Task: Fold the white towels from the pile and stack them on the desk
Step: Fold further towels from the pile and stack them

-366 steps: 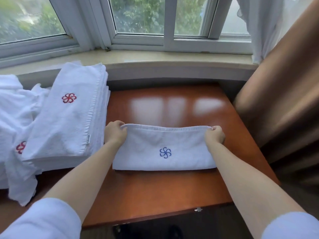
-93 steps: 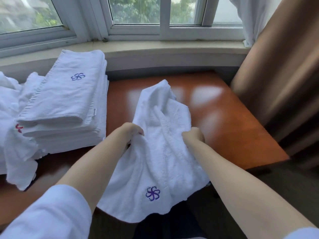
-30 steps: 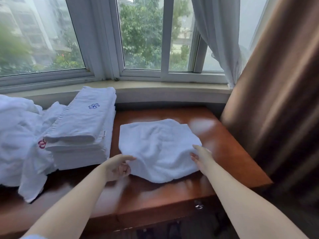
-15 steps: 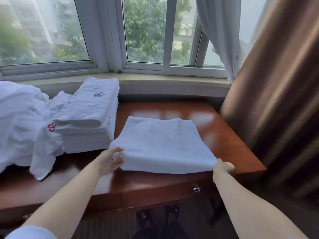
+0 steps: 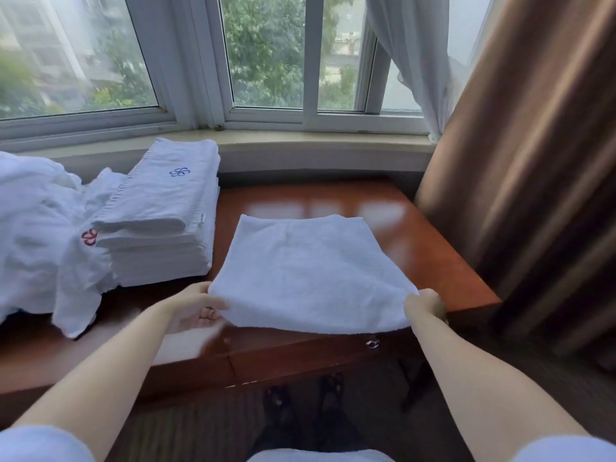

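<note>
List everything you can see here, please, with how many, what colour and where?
towel being folded: one, white, spread mid-desk, near corners held
stack of folded towels: one, white, blue emblem on top, left of it
unfolded pile: one, white, red emblem, far left
desk: one, red-brown, glossy
window: white frames, trees outside
sheer curtain: white, right of the window
heavy curtain: brown, far right
left hand: holds the near left corner
right hand: grips the near right corner
</note>
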`<control>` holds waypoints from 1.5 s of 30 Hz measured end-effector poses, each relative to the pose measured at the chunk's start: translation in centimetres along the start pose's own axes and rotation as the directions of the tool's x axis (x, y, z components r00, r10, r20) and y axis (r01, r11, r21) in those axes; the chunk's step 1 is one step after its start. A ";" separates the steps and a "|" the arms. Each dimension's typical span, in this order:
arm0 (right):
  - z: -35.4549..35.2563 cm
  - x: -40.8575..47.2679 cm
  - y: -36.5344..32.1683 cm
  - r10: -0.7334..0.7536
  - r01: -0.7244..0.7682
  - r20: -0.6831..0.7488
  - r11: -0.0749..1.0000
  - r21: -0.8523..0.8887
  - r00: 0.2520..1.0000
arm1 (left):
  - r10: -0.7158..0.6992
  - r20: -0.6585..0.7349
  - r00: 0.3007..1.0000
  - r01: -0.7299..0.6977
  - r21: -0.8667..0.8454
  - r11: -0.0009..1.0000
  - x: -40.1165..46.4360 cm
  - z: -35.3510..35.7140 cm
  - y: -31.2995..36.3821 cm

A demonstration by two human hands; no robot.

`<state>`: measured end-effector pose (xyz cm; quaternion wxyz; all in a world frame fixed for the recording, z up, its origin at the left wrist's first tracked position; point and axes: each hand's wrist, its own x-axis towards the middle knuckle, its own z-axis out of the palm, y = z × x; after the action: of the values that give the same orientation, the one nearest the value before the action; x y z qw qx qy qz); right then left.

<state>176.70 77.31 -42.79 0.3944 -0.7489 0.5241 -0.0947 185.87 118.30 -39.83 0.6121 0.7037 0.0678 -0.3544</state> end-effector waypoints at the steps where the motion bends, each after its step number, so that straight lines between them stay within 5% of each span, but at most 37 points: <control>1: -0.2 0.2 0.3 0.049 -0.048 0.021 0.998 -0.027 0.999 | -0.021 0.022 1.000 0.021 0.008 1.000 -0.1 -0.1 -0.3; 6: 0.4 -1.2 0.2 -0.070 0.079 0.097 0.992 -0.097 0.993 | -0.087 0.028 0.996 0.082 0.145 0.986 -0.2 1.3 -0.4; 9: 1.1 -2.0 -0.2 -0.130 0.142 0.112 0.983 -0.116 0.985 | -0.151 -0.087 0.985 0.174 0.507 0.844 -0.1 2.0 -0.3; 12: 1.0 -1.9 0.1 -0.123 0.125 0.033 0.986 -0.107 0.992 | -0.046 -0.227 0.973 0.190 0.670 0.717 0.2 2.3 -0.4; 18: 0.5 -2.0 0.6 -0.094 0.092 -0.099 0.996 -0.020 0.991 | 0.125 -0.462 0.878 0.204 0.597 0.776 0.8 2.6 -1.5; 21: 1.0 -2.4 0.4 -0.100 0.099 -0.177 0.995 -0.016 0.979 | 0.042 -0.532 0.846 0.096 0.230 0.968 1.6 2.9 -1.8; 24: 1.4 -2.4 0.4 -0.102 0.097 -0.213 0.995 -0.035 0.972 | -0.085 -0.595 0.799 -0.071 -0.234 0.970 1.6 3.2 -2.2; 26: 1.5 -2.3 0.5 -0.085 0.078 -0.210 0.996 -0.041 0.974 | -0.025 -0.691 0.723 -0.148 -0.189 0.971 1.4 3.1 -2.8; 28: 1.5 -2.2 0.6 -0.027 0.019 -0.187 0.999 -0.042 0.982 | 0.135 -0.739 0.660 -0.014 0.168 0.986 1.0 2.7 -3.7; 31: 1.3 -2.3 0.6 0.033 -0.038 -0.135 0.999 -0.034 0.990 | 0.238 -0.628 0.741 0.160 0.509 0.846 0.9 2.3 -3.9; 39: 2.6 -1.2 -3.1 -0.266 0.290 0.132 0.931 -0.223 0.955 | 0.194 -0.544 0.817 0.088 0.450 0.889 4.3 3.2 -0.3; 45: 4.9 1.9 -6.0 -0.245 0.250 0.228 0.968 0.009 0.942 | 0.202 -0.512 0.835 0.107 0.511 0.853 8.3 3.6 2.4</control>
<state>184.55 78.94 -42.47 0.4292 -0.8186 0.3782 -0.0519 191.85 111.66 -42.72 0.3624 0.9151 0.1237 -0.1267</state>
